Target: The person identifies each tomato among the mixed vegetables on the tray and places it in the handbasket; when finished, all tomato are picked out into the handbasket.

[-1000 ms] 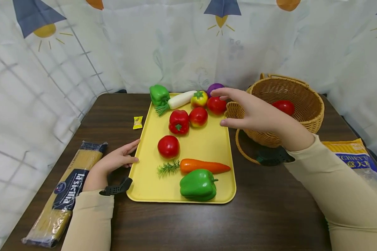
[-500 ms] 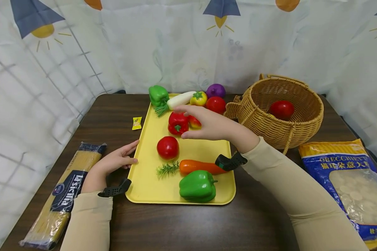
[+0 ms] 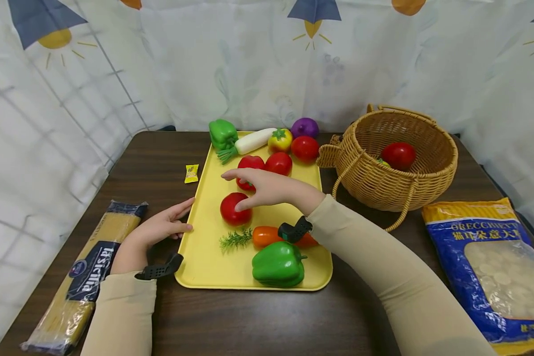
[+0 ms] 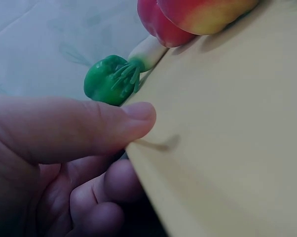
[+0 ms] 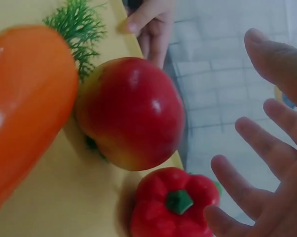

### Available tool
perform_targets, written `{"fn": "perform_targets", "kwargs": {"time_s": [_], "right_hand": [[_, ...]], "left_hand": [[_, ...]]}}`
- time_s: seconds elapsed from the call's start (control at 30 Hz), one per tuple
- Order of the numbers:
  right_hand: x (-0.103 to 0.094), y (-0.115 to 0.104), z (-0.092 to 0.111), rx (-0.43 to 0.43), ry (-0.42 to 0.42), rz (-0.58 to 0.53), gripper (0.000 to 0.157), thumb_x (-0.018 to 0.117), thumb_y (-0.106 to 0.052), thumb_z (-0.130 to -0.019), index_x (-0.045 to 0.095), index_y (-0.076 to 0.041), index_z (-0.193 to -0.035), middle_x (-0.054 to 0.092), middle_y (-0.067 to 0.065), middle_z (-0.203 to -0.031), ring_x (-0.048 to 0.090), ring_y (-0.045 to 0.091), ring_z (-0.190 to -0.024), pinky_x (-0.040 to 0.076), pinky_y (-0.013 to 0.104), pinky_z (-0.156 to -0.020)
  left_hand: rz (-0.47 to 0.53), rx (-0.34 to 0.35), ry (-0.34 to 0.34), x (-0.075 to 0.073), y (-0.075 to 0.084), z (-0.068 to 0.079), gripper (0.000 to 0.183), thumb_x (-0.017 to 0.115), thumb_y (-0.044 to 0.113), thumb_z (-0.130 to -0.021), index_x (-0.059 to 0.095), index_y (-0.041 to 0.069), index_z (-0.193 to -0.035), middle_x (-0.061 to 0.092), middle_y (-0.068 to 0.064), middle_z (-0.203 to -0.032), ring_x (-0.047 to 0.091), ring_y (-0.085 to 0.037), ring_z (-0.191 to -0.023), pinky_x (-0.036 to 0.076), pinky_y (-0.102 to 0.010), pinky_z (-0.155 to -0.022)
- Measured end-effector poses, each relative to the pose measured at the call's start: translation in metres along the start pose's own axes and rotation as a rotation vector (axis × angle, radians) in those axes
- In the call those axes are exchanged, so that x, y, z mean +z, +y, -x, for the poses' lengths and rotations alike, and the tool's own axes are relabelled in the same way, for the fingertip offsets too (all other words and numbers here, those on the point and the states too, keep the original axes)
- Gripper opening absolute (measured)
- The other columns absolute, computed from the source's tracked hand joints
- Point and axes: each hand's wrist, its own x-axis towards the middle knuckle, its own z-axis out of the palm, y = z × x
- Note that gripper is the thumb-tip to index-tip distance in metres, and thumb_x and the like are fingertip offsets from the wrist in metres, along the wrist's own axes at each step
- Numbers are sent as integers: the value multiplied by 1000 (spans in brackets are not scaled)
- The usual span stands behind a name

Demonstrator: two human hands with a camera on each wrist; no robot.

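Observation:
On the yellow tray (image 3: 204,267), my left hand (image 3: 157,230) grips the left rim, thumb on top and the other fingers at the outer side. My right hand (image 3: 267,188) hovers with fingers spread above a round red tomato (image 5: 131,113) with a yellowish base, not touching it. Beside that tomato lie a red bell pepper (image 5: 175,205), partly hidden by the right hand in the head view, and an orange carrot (image 3: 264,236) with a feathery green top. A green bell pepper (image 3: 278,264) lies in front of the carrot.
Across the tray's back are a green pepper (image 3: 223,134), a white radish (image 3: 255,141), several tomatoes (image 3: 305,149) and a purple onion-like vegetable (image 3: 304,127). A wicker basket (image 3: 382,185) holding red produce stands right. Pasta packs (image 3: 480,237) flank the tray; a yellow sachet (image 3: 192,173) lies left.
My right hand has moved left and toward me, from beside the basket to over the round tomato in the tray. The left hand has stayed at the tray rim.

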Motion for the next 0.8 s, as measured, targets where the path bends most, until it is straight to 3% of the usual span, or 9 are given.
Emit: {"fn": "perform_targets", "kwargs": {"time_s": [0.17, 0.4, 0.8], "right_hand": [[3, 6, -6, 23, -71, -3, 74, 69, -27, -80, 31, -19, -142, 31, -3, -146, 32, 20, -132, 27, 32, -108], [10, 16, -16, 65, -161, 70, 72, 69, -25, -80, 32, -25, -142, 32, -3, -145, 30, 15, -131, 29, 32, -106], [19, 22, -24, 56, -186, 136, 68, 68, -21, -80, 37, -22, -140, 36, 0, -143, 29, 19, -132, 28, 36, -107]], "left_hand": [[-3, 3, -4, -1, 1, 1, 80, 59, 21, -87, 7, 16, -148, 14, -14, -151, 49, -15, -65, 42, -25, -59], [9, 8, -5, 0, -2, 1, 79, 58, 19, -88, 7, 14, -148, 14, -15, -150, 50, -14, -64, 42, -25, -59], [11, 14, -6, -1, -3, -1, 79, 58, 20, -88, 7, 17, -148, 15, -13, -151, 49, -15, -65, 42, -26, -59]]}}
